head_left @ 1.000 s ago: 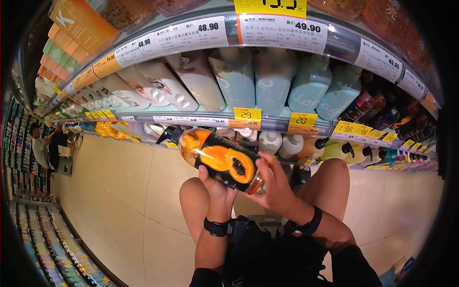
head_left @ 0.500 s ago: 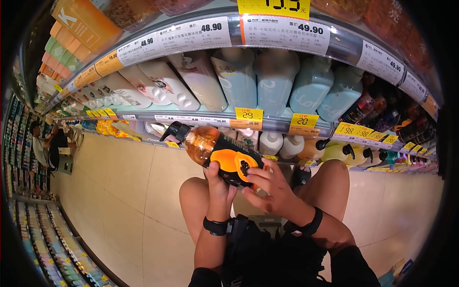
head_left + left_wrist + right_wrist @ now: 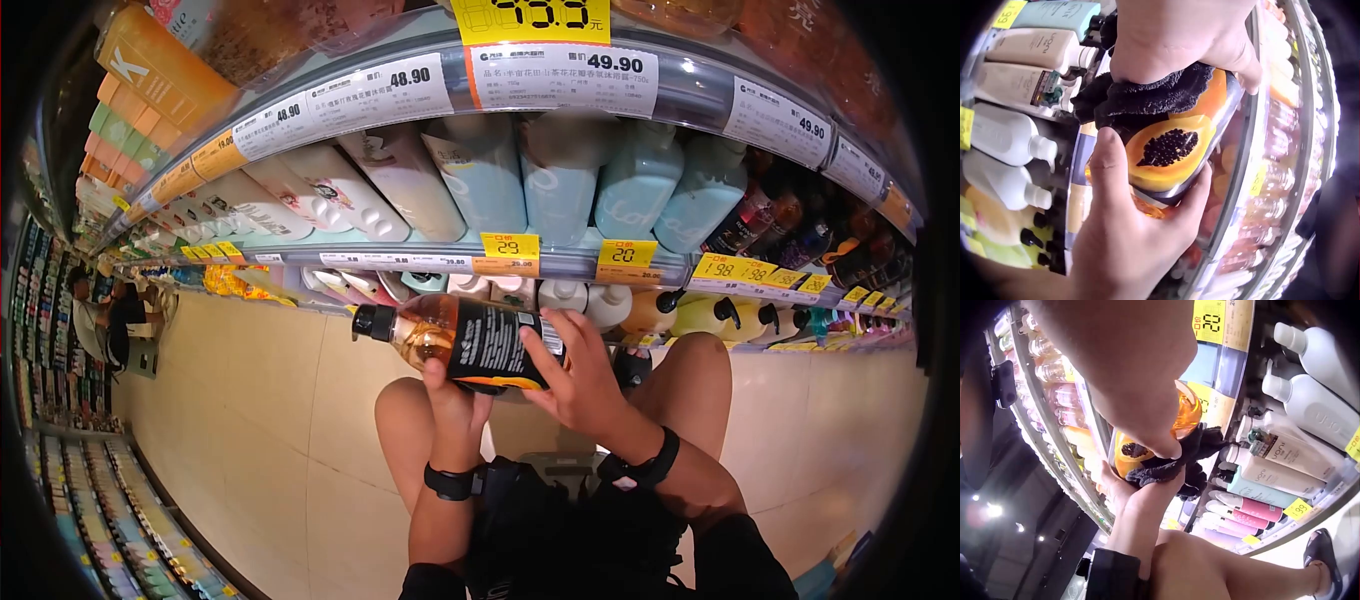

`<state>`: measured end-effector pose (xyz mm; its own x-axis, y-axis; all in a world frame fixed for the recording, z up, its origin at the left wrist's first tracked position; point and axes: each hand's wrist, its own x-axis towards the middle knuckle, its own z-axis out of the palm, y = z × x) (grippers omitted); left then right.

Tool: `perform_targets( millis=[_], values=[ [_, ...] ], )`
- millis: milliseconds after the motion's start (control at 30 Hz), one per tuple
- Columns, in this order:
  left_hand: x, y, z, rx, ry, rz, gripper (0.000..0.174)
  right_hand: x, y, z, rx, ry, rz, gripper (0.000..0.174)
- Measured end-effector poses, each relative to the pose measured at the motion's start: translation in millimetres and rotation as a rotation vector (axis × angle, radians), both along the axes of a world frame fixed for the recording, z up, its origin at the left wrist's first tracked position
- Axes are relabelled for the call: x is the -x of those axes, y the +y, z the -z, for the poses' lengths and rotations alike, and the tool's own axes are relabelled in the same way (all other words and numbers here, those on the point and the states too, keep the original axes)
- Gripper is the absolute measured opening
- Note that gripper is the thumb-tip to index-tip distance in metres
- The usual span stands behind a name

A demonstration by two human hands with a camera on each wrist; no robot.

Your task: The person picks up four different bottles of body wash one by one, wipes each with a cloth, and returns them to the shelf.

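A pump bottle (image 3: 480, 340) of amber liquid lies tilted sideways between the hands, black pump at left, printed text and a barcode facing up. My left hand (image 3: 455, 400) grips its underside near the middle, thumb on the near side. My right hand (image 3: 580, 375) holds the base end, fingers lying over the label. The papaya picture on the bottle (image 3: 1169, 150) shows in the left wrist view, between my left hand (image 3: 1179, 37) above and my right hand (image 3: 1141, 231) below. In the right wrist view the bottle (image 3: 1188, 415) is partly covered by the hands.
Shelves with price tags (image 3: 625, 255) stretch across ahead, holding blue bottles (image 3: 570, 185) and white bottles (image 3: 345, 185). My knees (image 3: 695, 390) are bent above the tiled floor (image 3: 240, 400). Another person (image 3: 115, 320) is at the far left.
The bottle has rolled about its length, bringing text and barcode up where the papaya picture was. Its pump end has shifted down, and my right fingers have moved over the label.
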<state>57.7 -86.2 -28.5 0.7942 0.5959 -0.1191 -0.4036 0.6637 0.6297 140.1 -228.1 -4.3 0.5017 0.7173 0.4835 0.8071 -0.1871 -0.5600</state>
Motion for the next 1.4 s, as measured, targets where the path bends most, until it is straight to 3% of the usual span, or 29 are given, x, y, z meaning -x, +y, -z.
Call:
perform_targets(
  millis=[67, 133, 200, 233, 267, 333, 367, 600, 667, 733, 800, 833, 967, 1000, 1033, 1067, 1167, 1267, 1300, 1333, 1400],
  values=[
    [-1.0, 5.7, -10.1, 0.017, -0.019, -0.051, 0.088, -5.1, -1.9, -6.9, 0.029, -0.289, -0.062, 0.081],
    [0.5, 8.8, -6.8, 0.039, -0.060, -0.084, 0.089, -2.5, 0.3, -6.8, -0.021, -0.245, -0.085, 0.079],
    [0.1, 11.6, -6.6, 0.057, -0.103, -0.112, 0.090, 3.4, 0.8, -4.0, -0.279, 0.443, -0.144, 0.079],
    [-0.2, 11.5, -7.1, 0.037, -0.145, -0.096, 0.091, 10.3, 0.5, 2.4, -0.389, 1.108, -0.255, 0.078],
    [-0.5, 10.3, -8.1, 0.018, -0.185, -0.081, 0.092, 9.5, 1.3, 7.2, -0.389, 1.108, -0.257, 0.078],
    [-1.8, 7.5, -12.6, -0.043, -0.195, -0.112, 0.093, 7.0, -0.6, 14.2, -0.479, 1.447, -0.357, 0.070],
    [-2.7, 7.2, -14.7, -0.040, -0.212, -0.112, 0.093, 7.1, -0.5, 11.3, -0.491, 1.491, -0.370, 0.067],
    [-6.9, 14.0, -19.0, 0.009, -0.256, -0.090, 0.075, 6.7, 0.9, 12.4, -0.404, 1.009, -0.251, 0.074],
    [-7.6, 14.5, -21.0, 0.066, -0.215, -0.118, 0.072, 1.0, 0.8, 10.7, -0.357, 0.207, -0.134, 0.079],
    [-3.9, 10.1, -18.2, 0.022, -0.135, -0.145, 0.076, 3.2, 1.2, 19.0, -0.363, 0.137, -0.133, 0.079],
    [0.2, 5.2, -0.6, 0.057, -0.124, 0.053, 0.081, 3.0, 2.2, 29.8, -0.389, -0.108, -0.127, 0.076],
    [-2.2, -3.1, 2.6, -0.027, -0.072, 0.052, 0.087, 5.3, 3.6, 33.4, -0.392, -0.153, -0.107, 0.071],
    [-2.1, -1.2, 9.2, 0.072, -0.049, 0.094, 0.079, 7.3, 9.2, 23.3, -0.531, -0.116, -0.122, 0.061],
    [-1.8, 2.5, 11.9, -0.002, -0.038, 0.080, 0.078, 2.8, 3.5, 13.3, -0.523, -0.130, -0.118, 0.061],
    [-3.7, 3.1, 12.1, -0.075, -0.033, 0.066, 0.077, -4.7, -5.1, 0.1, -0.368, 0.057, -0.137, 0.059],
    [-5.3, -2.8, -4.3, -0.186, -0.046, 0.007, 0.084, -11.3, -11.3, -12.5, -0.210, 0.241, -0.149, 0.056],
    [-10.8, -10.2, -9.7, -0.773, 0.003, -0.064, 0.102, -8.5, -5.5, -56.2, -0.204, 0.420, -0.026, 0.054],
    [-13.6, -30.7, -1.8, -1.186, 0.103, -0.051, 0.103, 7.2, 8.8, -84.6, -0.191, 0.719, 0.109, 0.045],
    [-14.8, -43.2, -16.8, -1.123, 0.132, -0.030, 0.103, 5.1, 11.1, -81.9, -0.250, 0.679, 0.176, 0.039],
    [-20.0, -50.8, -12.1, -1.228, 0.133, -0.177, 0.101, 1.9, 10.5, -77.5, -0.310, 0.636, 0.240, 0.034],
    [-29.5, -54.8, 11.2, -1.081, 0.106, -0.156, 0.103, 7.2, 4.4, -82.1, -0.266, 0.634, 0.370, 0.027]
  ],
)
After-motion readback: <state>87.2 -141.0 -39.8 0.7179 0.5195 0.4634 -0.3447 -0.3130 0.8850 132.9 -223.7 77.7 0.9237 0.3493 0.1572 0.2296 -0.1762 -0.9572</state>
